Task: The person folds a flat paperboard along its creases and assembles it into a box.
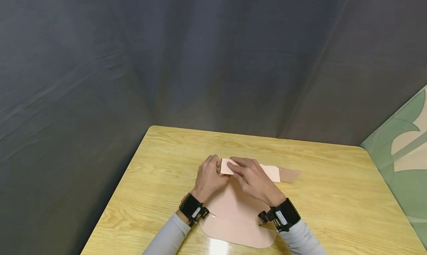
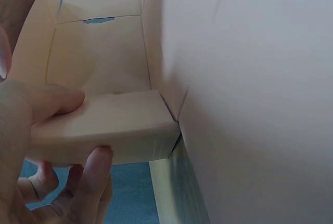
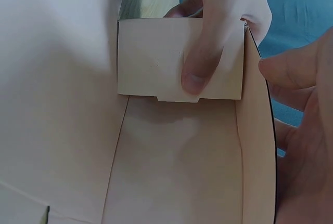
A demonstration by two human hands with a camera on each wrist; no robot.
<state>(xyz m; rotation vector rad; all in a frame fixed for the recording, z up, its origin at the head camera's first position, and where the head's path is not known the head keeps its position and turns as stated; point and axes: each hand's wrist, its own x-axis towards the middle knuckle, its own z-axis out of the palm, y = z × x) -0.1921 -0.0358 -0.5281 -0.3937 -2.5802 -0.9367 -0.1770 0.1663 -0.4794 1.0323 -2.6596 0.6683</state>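
Note:
A partly folded cardboard box, pale pink-beige inside, lies over the table with a broad, round-cornered panel toward the person. My left hand grips its folded end wall; in the right wrist view the left thumb presses the inner face, beside a small tab at its lower edge. My right hand holds the far side wall, its fingers along the outer face and a fingertip at the top edge. From the head view, the box's inside is mostly hidden behind the hands.
The box rests on a light wood-grain table. White and brown flaps stretch out to the right of the right hand. Dark grey curtains stand behind and at left; a green leaf-patterned cloth hangs at right.

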